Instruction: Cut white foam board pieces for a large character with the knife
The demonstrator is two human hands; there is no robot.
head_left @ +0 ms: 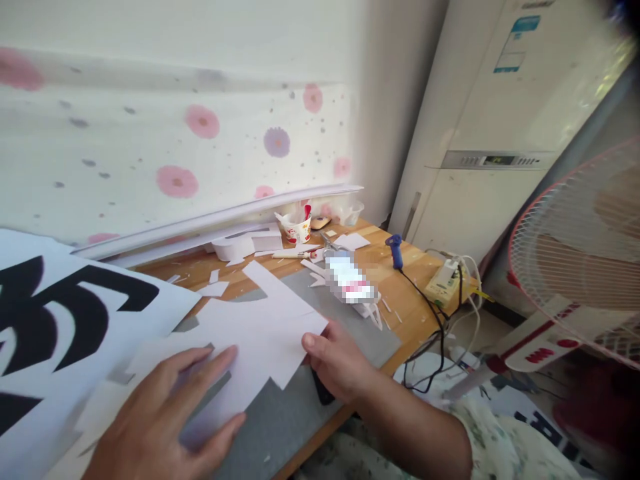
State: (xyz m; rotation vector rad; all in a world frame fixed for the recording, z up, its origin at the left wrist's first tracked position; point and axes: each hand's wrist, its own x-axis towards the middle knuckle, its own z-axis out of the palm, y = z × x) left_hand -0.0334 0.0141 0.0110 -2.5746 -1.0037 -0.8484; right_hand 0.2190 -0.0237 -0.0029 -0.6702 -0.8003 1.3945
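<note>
A white cut-out shape of card or foam sheet (250, 333), with straight arms and notches, lies over a grey mat (280, 427). My right hand (340, 360) pinches its right edge between thumb and fingers. Beneath that hand a black object (323, 390) partly shows, and I cannot tell what it is or whether the hand holds it. Spread fingers of my left hand (165, 413) rest on or just over the left part of the shape; contact is unclear. To the left lies a large white sheet (165, 313) printed with thick black character strokes (30, 320).
On the wooden table (370, 233) are white scraps (215, 288), a paper cup (297, 229), a blurred-out phone (350, 277) and a blue glue gun (395, 252). Its cord runs to a power strip (444, 283) at the right edge. A fan (580, 253) stands close on the right.
</note>
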